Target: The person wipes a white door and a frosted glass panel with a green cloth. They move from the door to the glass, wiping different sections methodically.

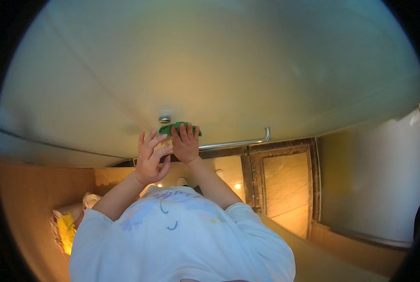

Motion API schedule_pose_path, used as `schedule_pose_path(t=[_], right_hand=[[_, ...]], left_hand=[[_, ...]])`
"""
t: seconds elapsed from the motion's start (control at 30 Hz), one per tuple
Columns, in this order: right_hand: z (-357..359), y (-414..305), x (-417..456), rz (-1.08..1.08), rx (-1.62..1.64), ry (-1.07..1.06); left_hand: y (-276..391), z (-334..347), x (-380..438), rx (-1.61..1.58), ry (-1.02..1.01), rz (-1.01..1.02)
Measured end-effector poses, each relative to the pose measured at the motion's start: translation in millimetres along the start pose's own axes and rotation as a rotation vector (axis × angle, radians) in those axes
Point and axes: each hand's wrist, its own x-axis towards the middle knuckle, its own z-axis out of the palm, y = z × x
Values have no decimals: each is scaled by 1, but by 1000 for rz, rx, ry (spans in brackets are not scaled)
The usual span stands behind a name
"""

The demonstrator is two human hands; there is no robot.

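A green cloth [176, 128] lies against a large, smooth, hazy upright panel [210, 77], perhaps glass. My right hand [186, 142] presses the cloth to the panel, fingers spread over it and pointing up. Just to the left, my left hand [152, 157] is raised with its fingers apart and nothing in it; its fingertips come close to the cloth, and I cannot tell whether they touch. Directly above the cloth, a round metal knob [164, 120] sticks out from the panel. A bent chrome bar [234, 143] runs to the right from behind my right hand.
Beyond the panel's lower edge are floor tiles with dark borders [285, 187]. At the left, a basket-like container [56, 225] holds a yellow item [67, 231] beside a brown wall [30, 197]. A pale, blurred upright surface [375, 183] stands on the right.
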Motion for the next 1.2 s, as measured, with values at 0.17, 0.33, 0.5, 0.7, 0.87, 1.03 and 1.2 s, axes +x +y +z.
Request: schedule_pose_path(t=[0.17,0.33,0.5,0.7,0.87,1.03,1.2], right_hand=[[-17,79,2,202,13,245],[-82,178,57,797,112,709],[-55,104,63,664,317,645],[27,-8,23,393,183,441],[22,53,1,478,197,514],[-51,143,42,1326,665,987],[-28,92,45,1533,893,941]], left_hand=[[-2,15,14,-73,-71,71],[0,27,25,-81,-104,130],[-2,36,24,-76,-120,111],[0,48,34,-53,-188,185],[3,64,34,-107,-183,172],[7,69,30,-117,-197,158],[8,72,30,-114,-197,154]])
